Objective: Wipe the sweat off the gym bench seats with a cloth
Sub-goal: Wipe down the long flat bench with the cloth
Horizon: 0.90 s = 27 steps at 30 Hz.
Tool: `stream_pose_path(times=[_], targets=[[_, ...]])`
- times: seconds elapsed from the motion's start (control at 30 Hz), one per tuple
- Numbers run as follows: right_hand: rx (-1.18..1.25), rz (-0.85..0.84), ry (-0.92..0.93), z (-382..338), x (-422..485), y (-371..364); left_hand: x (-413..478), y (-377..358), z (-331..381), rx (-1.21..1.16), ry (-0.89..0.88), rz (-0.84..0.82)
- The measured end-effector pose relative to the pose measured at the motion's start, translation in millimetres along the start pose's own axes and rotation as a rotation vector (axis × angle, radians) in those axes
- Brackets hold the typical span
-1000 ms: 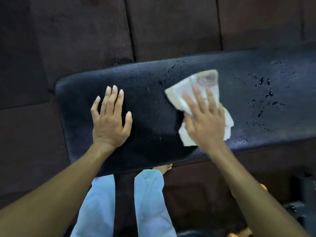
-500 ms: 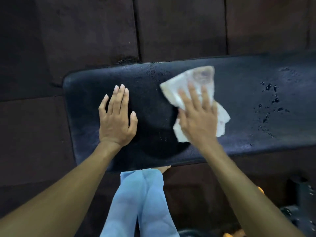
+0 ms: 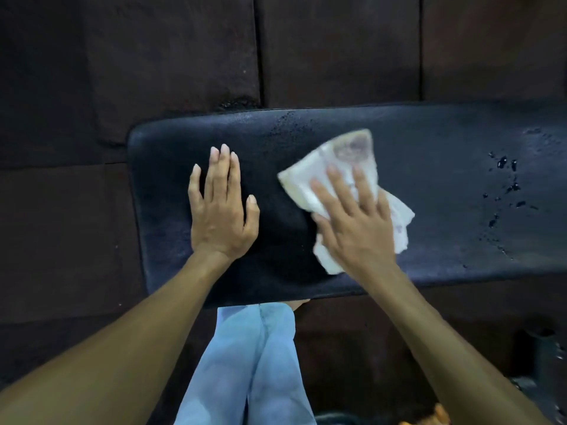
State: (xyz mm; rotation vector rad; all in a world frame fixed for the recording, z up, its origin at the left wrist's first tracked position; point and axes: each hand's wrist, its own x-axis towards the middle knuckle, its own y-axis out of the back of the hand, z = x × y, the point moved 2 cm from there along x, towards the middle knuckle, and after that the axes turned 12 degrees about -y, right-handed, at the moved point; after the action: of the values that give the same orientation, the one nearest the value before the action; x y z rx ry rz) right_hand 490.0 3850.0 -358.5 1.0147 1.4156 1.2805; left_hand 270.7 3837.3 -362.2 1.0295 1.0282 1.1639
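Note:
A black padded gym bench seat [image 3: 445, 210] runs across the middle of the head view. My right hand [image 3: 352, 225] lies flat on a crumpled white cloth [image 3: 346, 154] and presses it onto the seat near its middle. My left hand [image 3: 222, 216] rests palm down on the seat's left part, fingers spread, holding nothing. Sweat drops [image 3: 506, 185] glisten on the seat to the right of the cloth. A few fine drops [image 3: 288, 121] sit by the far edge above the cloth.
Dark rubber floor tiles [image 3: 184, 56] surround the bench. My light blue trouser legs [image 3: 254, 363] stand just in front of the seat's near edge. Dark metal gym equipment [image 3: 546, 357] sits on the floor at the lower right.
My right hand has slid the cloth a little left and toward the far edge. The wet specks near the cloth's left side are gone. My left hand has stayed flat.

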Motion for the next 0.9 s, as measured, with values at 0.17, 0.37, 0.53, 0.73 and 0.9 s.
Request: stream_pose_path(times=[0.17, 0.37, 0.53, 0.73, 0.9], targets=[[0.068, 0.027, -0.335, -11, -3, 0, 1, -1, -1, -0.015, -0.015, 0.018], [0.063, 0.044, -0.102, -33, 70, 4, 1, 0, 0, -0.024, -0.013, 0.027], [0.163, -0.165, -0.37, -5, 154, 16, 0, -1, -1, -0.021, -0.03, 0.029], [0.163, -0.032, -0.625, 16, 59, 13, 0, -1, -1, -0.022, -0.024, 0.035], [0.096, 0.016, -0.226, -40, 27, -2, 1, -2, -1, -0.021, -0.031, 0.056]])
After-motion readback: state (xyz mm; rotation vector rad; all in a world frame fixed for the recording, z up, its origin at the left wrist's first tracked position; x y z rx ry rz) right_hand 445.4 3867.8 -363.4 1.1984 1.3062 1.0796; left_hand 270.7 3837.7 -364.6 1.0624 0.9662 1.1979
